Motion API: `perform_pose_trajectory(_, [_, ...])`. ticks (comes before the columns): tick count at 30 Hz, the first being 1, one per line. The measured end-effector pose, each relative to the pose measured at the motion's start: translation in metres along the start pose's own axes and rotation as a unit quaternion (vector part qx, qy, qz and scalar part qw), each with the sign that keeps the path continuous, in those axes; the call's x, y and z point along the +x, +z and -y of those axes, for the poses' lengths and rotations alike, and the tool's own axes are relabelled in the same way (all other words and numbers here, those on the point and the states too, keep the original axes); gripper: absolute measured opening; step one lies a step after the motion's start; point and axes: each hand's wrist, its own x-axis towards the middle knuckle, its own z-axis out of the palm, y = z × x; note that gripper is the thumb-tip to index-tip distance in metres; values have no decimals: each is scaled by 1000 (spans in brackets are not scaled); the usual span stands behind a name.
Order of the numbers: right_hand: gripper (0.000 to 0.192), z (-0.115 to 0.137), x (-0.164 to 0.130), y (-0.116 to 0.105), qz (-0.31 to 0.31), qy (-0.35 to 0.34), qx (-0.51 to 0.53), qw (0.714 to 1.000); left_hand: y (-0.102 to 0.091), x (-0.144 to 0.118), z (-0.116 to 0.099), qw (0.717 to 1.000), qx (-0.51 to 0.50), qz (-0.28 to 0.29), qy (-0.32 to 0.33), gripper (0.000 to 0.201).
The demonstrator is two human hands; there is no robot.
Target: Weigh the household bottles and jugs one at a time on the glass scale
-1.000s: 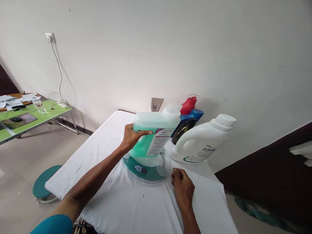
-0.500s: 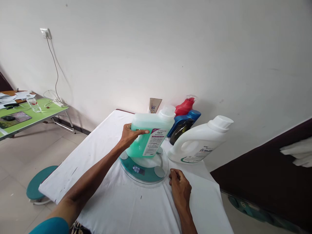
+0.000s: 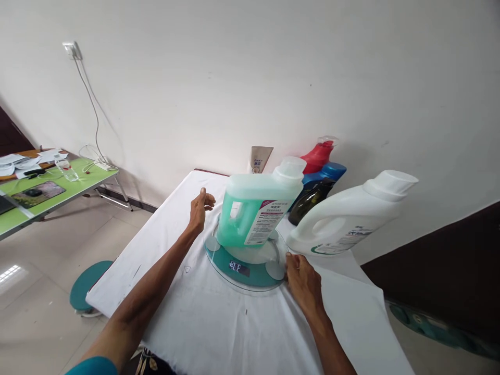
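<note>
A jug of green liquid [image 3: 250, 213] with a white cap stands on a round glass scale [image 3: 246, 263] whose small display is lit. My left hand [image 3: 199, 208] hovers just left of the jug, fingers loosely apart, holding nothing. My right hand [image 3: 302, 281] rests on the white cloth at the scale's right rim, fingers curled, with nothing seen in it.
A large white jug [image 3: 351, 219] lies tilted right of the scale. Behind stand a blue bottle [image 3: 324, 174], a red spray bottle [image 3: 318, 155], a dark bottle [image 3: 310, 200] and a tube [image 3: 260, 158]. A green table [image 3: 42, 190] and teal stool [image 3: 88, 284] are at left.
My left hand set the green jug down on the scale and let go, drawing back to the left. My right hand shifted up against the scale's rim.
</note>
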Motion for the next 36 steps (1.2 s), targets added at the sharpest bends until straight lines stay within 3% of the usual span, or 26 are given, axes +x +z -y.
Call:
perform_pose_trajectory(3, [42, 6, 3, 12, -16, 25, 10, 1000, -7, 2, 30, 998, 10, -65, -18, 76])
perform_pose_trajectory(9, [58, 0, -3, 11, -22, 96, 191, 977, -12, -1, 61, 998, 53, -41, -6, 71])
perform_pose_trajectory(12, [59, -3, -3, 8, -5, 90, 222, 971, -12, 1, 64, 996, 88, -28, 7, 67])
perform_pose_trajectory(17, [61, -1, 0, 5, 11, 50, 166, 985, -11, 3, 63, 993, 119, -8, 5, 63])
perform_pose_trajectory(36, [54, 4, 1, 6, 13, 41, 133, 990, -11, 3, 61, 989, 148, 4, 8, 59])
